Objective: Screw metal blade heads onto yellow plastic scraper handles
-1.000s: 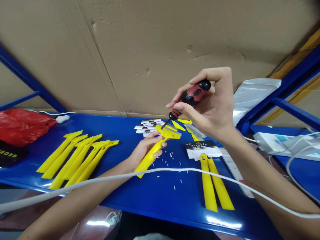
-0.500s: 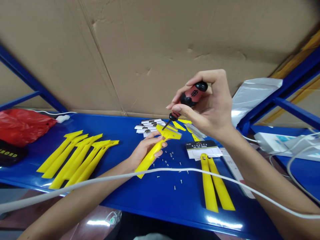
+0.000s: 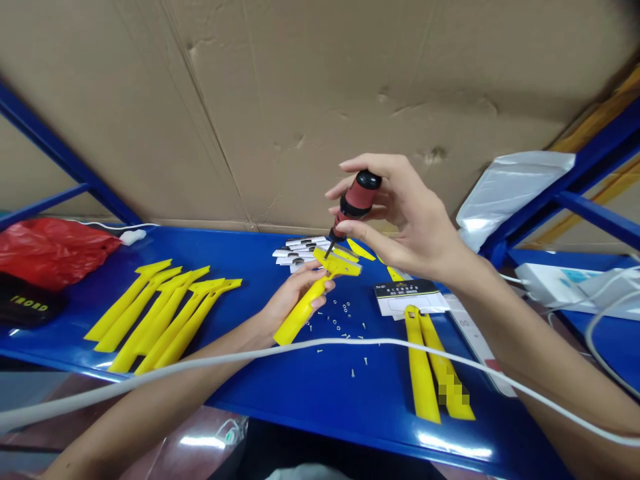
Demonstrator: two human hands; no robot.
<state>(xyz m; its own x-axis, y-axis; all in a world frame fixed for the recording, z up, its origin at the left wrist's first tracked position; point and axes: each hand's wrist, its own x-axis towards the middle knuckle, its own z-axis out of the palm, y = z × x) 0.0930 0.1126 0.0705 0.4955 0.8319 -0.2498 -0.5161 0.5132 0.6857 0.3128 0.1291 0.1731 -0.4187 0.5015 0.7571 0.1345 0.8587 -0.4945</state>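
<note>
My left hand (image 3: 295,300) is closed round a yellow scraper (image 3: 303,312), its head tilted up and away from me. A metal blade edge and a small screw show on that head. In my right hand (image 3: 400,213) is a red and black screwdriver (image 3: 359,195), gripped by its handle between thumb and fingers. Its shaft points down, with the tip at the left side of the scraper head. Loose screws and nuts (image 3: 345,307) lie scattered on the blue table (image 3: 280,400) below the scraper.
Several yellow scraper handles (image 3: 165,313) lie at the left, near a red plastic bag (image 3: 60,257). Two more yellow handles (image 3: 423,373) and a printed card (image 3: 410,299) lie at right, beside a phone (image 3: 473,340). Printed cards (image 3: 297,252) sit behind. A white cable (image 3: 200,363) crosses the view.
My right hand and the screwdriver have moved left, and the screwdriver stands more upright. Its tip stays at the scraper head. My left hand keeps hold of the scraper.
</note>
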